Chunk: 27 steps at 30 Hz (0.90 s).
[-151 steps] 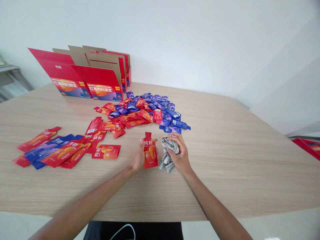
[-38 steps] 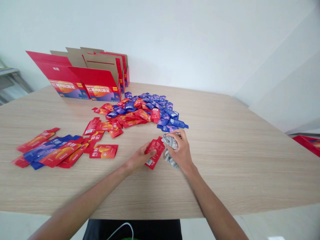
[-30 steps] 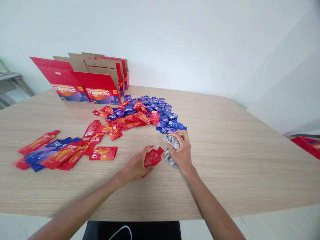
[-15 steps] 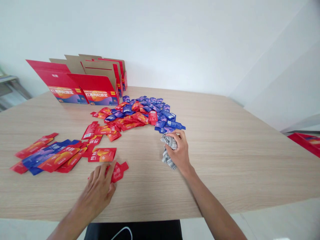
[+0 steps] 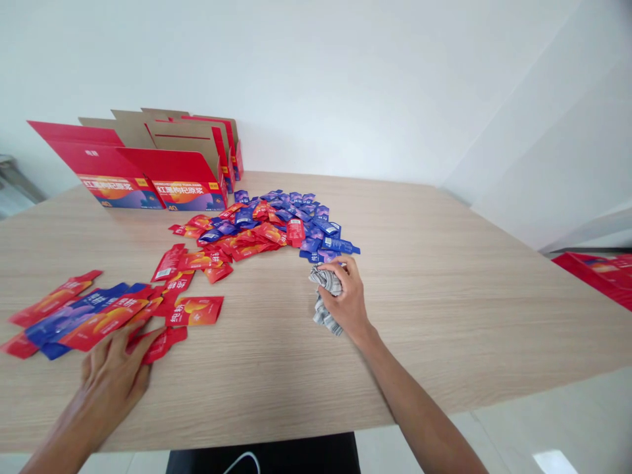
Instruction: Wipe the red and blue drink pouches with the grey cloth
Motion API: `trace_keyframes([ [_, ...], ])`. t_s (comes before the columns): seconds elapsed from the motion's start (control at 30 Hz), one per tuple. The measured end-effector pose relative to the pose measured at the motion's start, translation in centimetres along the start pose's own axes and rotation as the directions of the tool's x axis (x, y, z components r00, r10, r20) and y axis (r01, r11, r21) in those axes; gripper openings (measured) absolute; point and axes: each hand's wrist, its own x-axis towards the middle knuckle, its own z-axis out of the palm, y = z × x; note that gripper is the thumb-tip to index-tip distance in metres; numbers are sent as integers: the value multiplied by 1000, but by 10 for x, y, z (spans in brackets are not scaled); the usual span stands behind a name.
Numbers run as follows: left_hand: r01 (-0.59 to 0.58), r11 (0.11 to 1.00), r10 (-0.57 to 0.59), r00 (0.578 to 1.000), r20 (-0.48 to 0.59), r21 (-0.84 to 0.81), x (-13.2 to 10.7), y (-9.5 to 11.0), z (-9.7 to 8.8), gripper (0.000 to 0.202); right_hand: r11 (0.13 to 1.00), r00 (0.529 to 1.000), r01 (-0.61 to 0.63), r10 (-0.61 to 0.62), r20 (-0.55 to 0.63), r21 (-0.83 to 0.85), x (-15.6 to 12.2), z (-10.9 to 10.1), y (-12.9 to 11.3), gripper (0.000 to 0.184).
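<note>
On the left, my left hand (image 5: 113, 375) has its fingers on a red pouch (image 5: 164, 345), gripping its near end; the fingers cover part of it. That pouch touches a row of overlapping red and blue pouches (image 5: 91, 315) on the table. My right hand (image 5: 346, 299) is closed around a crumpled grey-and-white striped cloth (image 5: 326, 319), which rests on the tabletop. Just beyond the cloth lies a blue spouted pouch (image 5: 340, 245), at the near right of a heap of blue and red pouches (image 5: 276, 217). A single red-orange pouch (image 5: 196, 311) lies between the row and the cloth.
Red printed cartons (image 5: 182, 174) with raised flaps stand at the back left, against the white wall. The wooden table (image 5: 444, 296) stretches to the right. Beyond its right edge a red box (image 5: 597, 276) shows. Below the front edge is a black surface (image 5: 296, 454) with a white cable.
My left hand has slid left with the red pouch, bringing it to the row. My right hand stays on the cloth. The view has shifted slightly to the right.
</note>
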Motion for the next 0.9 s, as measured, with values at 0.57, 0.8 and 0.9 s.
trace_keyframes([
  [0.57, -479, 789, 581, 786, 213, -385, 156, 180, 58, 57, 990, 972, -136, 126, -198, -35, 17, -18, 28, 27],
  [0.8, -543, 801, 593, 778, 209, -253, 238, 272, 128, 49, 989, 979, -127, 112, -172, -75, 16, -15, 41, 27],
  [0.9, -542, 805, 588, 784, 199, -240, 250, 284, 138, 45, 987, 981, -131, 116, -156, -92, 15, -14, 42, 27],
])
